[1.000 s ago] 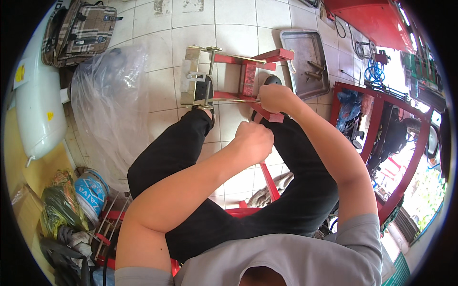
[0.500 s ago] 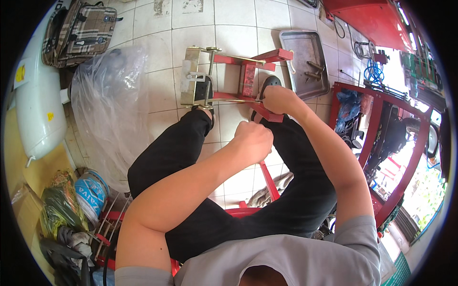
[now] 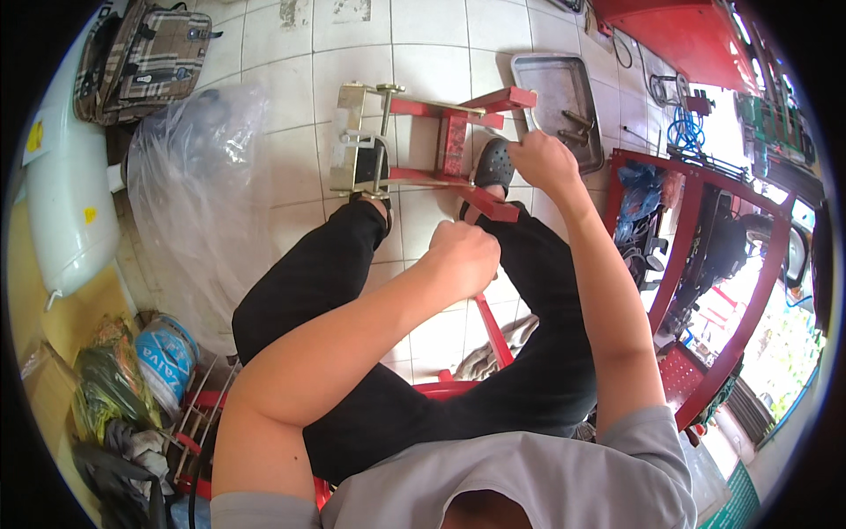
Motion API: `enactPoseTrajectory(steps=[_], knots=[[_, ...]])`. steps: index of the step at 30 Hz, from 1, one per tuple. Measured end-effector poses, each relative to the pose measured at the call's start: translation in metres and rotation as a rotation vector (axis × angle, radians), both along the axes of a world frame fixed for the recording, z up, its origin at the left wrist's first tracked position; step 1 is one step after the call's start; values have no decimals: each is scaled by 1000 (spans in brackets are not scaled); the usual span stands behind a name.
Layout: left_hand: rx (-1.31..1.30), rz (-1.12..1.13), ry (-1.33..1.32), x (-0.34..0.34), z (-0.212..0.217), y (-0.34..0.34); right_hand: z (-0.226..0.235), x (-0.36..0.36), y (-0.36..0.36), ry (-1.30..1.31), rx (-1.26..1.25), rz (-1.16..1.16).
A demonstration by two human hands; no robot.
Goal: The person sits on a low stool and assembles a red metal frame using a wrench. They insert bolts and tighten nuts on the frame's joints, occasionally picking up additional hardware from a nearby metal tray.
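Hands on a red metal frame [image 3: 441, 132], seen from above, frame lying on white floor tiles [image 3: 423, 35] in front of a seated person's feet. Left hand [image 3: 463, 257] curled into a fist, closed around a red bar [image 3: 492, 328] running from the frame back between the knees; exactly what sat inside the fist hidden by the knuckles. Right hand [image 3: 542, 161] further forward, fingers wrapped tight on a thin bent metal rod [image 3: 531, 104] at the frame's right end, beside a black perforated shoe [image 3: 495, 164]. Long axis of the frame roughly left to right across the view, with a tan bracket [image 3: 352, 141] and a bolt at its left end, well apart from both hands. Right hand clearly the nearer of the 2 to the frame body; left hand behind it, closer to the lap. Steel tray [image 3: 555, 84] with a few loose parts just beyond the right hand. Crumpled clear plastic sheet [image 3: 198, 185] off to the left, plaid bag [image 3: 145, 53] past that.
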State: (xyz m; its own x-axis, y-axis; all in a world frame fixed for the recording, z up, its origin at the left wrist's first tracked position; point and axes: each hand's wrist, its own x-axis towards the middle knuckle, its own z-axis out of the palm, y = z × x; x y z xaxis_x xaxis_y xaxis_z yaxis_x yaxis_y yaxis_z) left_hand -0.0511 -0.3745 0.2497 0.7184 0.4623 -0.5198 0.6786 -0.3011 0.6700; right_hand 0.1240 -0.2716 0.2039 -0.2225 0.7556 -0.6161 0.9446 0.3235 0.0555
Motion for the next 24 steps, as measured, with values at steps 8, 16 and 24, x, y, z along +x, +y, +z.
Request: enactPoseTrajectory(steps=[8, 16, 24], knots=[[-35, -10, 3, 0, -1, 5, -29, 35, -16, 255, 285, -89], [-47, -10, 14, -1, -1, 7, -48, 39, -11, 193, 501, 133], [-62, -6, 15, 0, -1, 5, -48, 48, -5, 209, 490, 139]])
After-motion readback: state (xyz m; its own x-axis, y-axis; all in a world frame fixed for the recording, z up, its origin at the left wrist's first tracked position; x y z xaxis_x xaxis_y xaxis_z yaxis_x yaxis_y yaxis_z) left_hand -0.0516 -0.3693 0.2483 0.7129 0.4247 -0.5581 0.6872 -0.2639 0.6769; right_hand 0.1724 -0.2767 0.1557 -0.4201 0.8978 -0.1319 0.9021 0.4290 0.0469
